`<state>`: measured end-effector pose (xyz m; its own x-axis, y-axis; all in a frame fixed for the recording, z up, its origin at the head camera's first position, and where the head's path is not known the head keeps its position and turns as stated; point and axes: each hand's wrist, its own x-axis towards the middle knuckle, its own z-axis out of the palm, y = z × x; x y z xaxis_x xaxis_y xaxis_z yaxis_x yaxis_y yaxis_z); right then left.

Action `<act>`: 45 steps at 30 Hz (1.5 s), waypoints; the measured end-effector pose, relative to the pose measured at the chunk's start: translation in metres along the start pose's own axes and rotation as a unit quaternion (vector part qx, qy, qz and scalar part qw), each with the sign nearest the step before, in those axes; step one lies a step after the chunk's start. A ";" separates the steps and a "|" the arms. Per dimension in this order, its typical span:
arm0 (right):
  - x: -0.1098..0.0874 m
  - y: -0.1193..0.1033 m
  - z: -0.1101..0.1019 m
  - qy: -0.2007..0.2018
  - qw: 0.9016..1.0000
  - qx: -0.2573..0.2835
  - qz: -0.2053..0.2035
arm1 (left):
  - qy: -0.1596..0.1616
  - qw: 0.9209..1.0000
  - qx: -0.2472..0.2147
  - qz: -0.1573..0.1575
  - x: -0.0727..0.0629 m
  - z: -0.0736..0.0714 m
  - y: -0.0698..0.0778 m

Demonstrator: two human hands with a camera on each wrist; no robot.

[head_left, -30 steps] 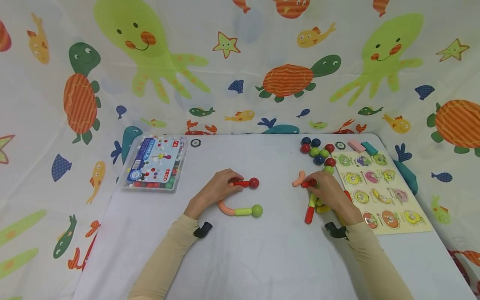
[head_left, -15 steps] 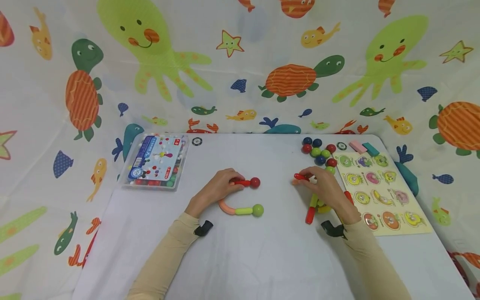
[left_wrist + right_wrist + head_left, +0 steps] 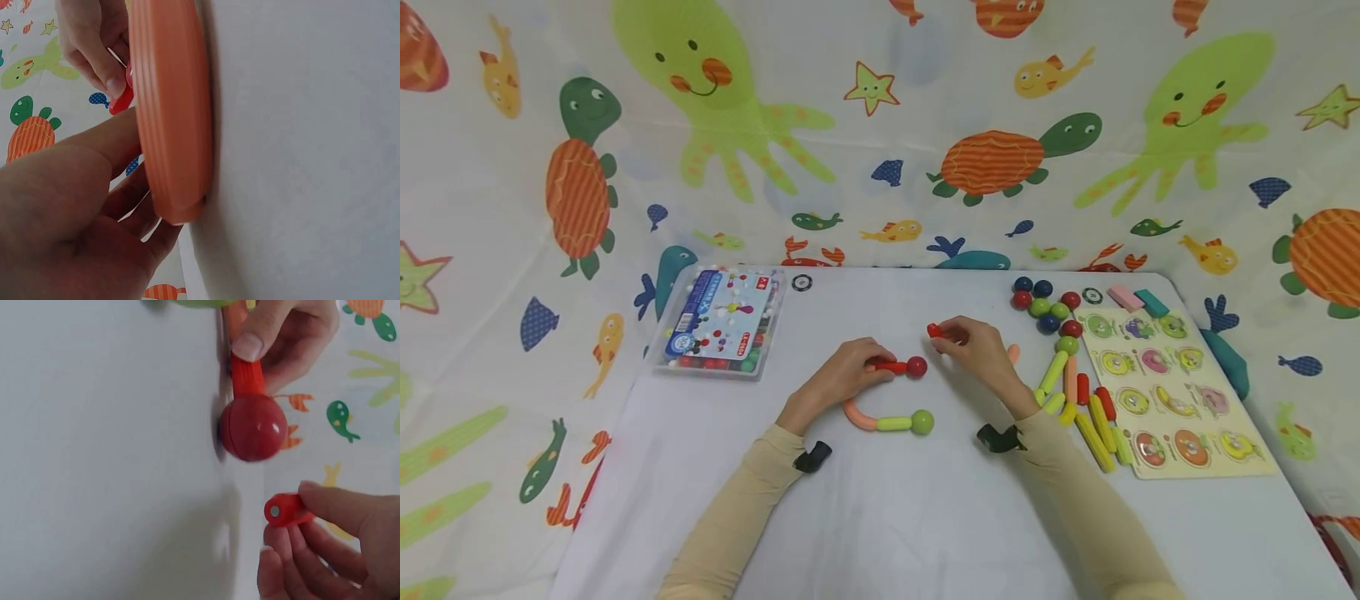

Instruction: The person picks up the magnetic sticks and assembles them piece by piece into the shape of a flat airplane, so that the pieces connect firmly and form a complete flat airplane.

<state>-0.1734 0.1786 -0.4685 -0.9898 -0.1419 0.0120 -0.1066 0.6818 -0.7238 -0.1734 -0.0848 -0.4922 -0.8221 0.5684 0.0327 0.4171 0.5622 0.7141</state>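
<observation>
1. The right hand (image 3: 977, 348) pinches a short, glossy red rod (image 3: 933, 330) between thumb and fingers, raised above the white table (image 3: 895, 517).
2. The left hand (image 3: 850, 369) pinches a ribbed red rod (image 3: 892, 367); its end touches a glossy dark-red ball (image 3: 916, 367).
3. Near the left hand, a curved orange rod (image 3: 859, 417) meets a straight light-green rod (image 3: 893, 423) and a glossy green ball (image 3: 922, 422).
4. Rightward, loose coloured rods (image 3: 1096, 442) lie beside a cream fruit-picture board (image 3: 1150, 382).

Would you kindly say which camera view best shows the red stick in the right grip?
The right wrist view: the red stick appears close up there, its round end with a grey spot visible. The head view shows it small, partly covered; the left wrist view shows only part, beside the orange stick.
</observation>
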 end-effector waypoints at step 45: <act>-0.057 -0.021 0.019 -0.081 0.991 0.015 0.103 | -0.007 1.000 -0.004 0.010 -0.001 -0.001 -0.003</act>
<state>-0.1130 0.1590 -0.4672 -0.9618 -0.1178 -0.2473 0.1011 0.6863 -0.7202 -0.1741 -0.0872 -0.4936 -0.8079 0.5882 0.0362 0.4302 0.5466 0.7184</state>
